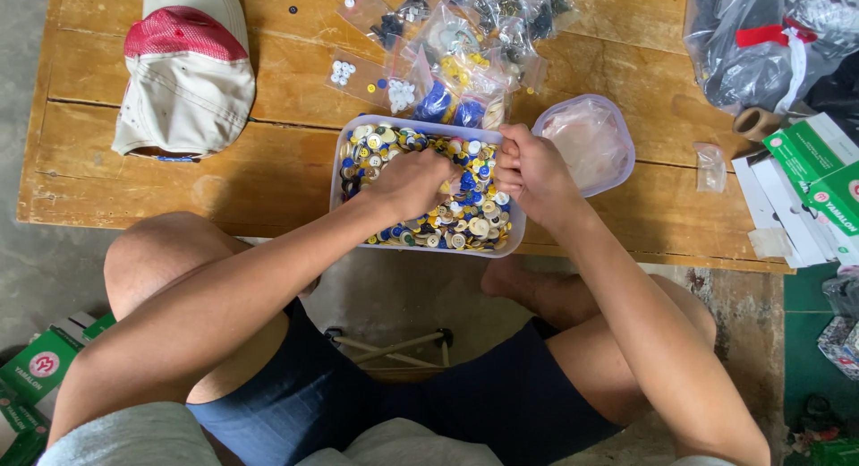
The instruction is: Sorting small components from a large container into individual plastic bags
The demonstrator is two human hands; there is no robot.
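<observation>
Low wooden table [268, 175], seen from above, spanning most of the far half of the scene; the seated person's bare knees lie at its near edge. At far right, a large clear plastic bag [761, 45] stuffed with dark contents and tied with a red strip; just near it, green-and-white cardboard boxes [819, 175]. At far left, a red-and-cream cap [188, 68] resting upside up on the boards. Centre, at the table's near edge: a clear rectangular plastic tub [337, 175] filled with mixed buttons [465, 220] in white, yellow, blue and black. Touching the tub's right far corner, its clear lid [591, 144], lying flat. Far of the tub, a heap of small clear packets [465, 36] holding sorted buttons, some white, some dark, some blue. Right of the lid, a roll of brown tape [754, 123] and one small empty clear packet [711, 166].

Left hand [407, 184]: inside the tub, knuckles up, fingers curled down into the button layer; what the fingertips grip cannot be told. Right hand [532, 171]: over the tub's right end, fingers bent and pressed together near the thumb as in a pinch; the item pinched is too small to tell. The two hands are near each other, not touching.
</observation>
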